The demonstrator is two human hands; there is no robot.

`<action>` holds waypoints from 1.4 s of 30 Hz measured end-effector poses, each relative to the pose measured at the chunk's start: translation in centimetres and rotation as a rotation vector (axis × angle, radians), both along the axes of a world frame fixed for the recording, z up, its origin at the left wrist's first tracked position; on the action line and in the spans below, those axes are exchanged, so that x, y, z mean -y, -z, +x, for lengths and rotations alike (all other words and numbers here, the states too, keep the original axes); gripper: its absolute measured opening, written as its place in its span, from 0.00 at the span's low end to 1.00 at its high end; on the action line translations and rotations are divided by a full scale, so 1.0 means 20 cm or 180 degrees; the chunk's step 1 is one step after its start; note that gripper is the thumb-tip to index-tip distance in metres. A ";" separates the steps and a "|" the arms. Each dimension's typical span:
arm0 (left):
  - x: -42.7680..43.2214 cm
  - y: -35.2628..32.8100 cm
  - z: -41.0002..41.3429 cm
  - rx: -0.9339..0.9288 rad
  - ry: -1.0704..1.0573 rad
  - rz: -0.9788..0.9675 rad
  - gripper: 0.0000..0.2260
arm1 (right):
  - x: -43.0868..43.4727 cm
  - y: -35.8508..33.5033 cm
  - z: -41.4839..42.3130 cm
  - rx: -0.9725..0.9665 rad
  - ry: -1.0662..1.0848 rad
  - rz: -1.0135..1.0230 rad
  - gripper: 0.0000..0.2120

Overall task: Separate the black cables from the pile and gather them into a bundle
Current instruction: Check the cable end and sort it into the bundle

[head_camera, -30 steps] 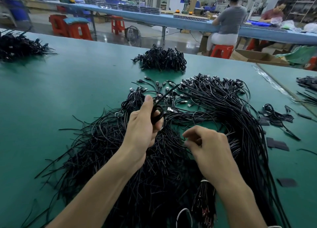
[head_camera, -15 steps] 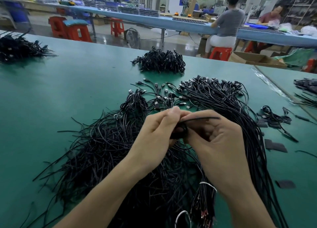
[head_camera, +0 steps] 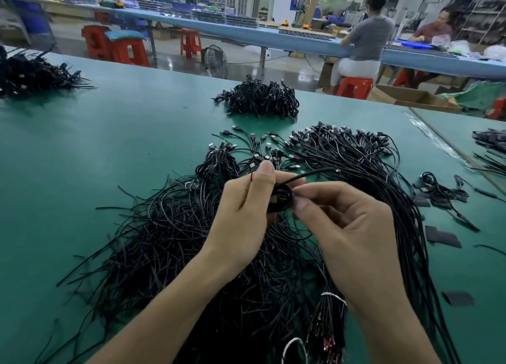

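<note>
- Right hand (head_camera: 350,226) has closed in on left hand (head_camera: 246,207) since a second ago. The coiled cable (head_camera: 283,196) is now held between both, not by the left alone.
- Table (head_camera: 82,144): green mat, runs out on every side of the fingers.
- Loose pile (head_camera: 178,240): black cables fanned out under both wrists, plug ends just beyond the fingertips. Probably laid that way so singles pull out clean.
- Finished heap (head_camera: 260,98): well beyond the fingers and apart from the pile. Looks like the drop spot for done coils.
- Left hand: thumb straight up against the coil's side, other fingers curled behind it. It acts as the clamp.
- Right hand: thumb and forefinger pinch the coil's right rim, the rest curled. Likely guiding the wrap.
- Free tail (head_camera: 317,172): sticks out up-right past the right fingertips, not yet wound in.
</note>
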State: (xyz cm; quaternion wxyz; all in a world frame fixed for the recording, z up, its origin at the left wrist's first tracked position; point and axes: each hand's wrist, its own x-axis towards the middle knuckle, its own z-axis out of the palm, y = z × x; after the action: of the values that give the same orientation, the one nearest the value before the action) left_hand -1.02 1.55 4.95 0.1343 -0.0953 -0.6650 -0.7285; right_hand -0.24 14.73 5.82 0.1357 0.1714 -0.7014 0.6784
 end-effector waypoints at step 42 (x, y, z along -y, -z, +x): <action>0.11 0.06 -0.06 0.2470 0.2318 -0.0122 0.29 | -0.04 0.02 -0.01 -0.0807 0.0216 0.1605 0.10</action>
State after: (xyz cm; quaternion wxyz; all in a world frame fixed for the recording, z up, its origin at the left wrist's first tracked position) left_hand -2.18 -0.63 3.68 -0.3849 -0.0459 -0.6028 -0.6974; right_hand -0.41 15.43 5.36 0.1981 0.2596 -0.8308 0.4507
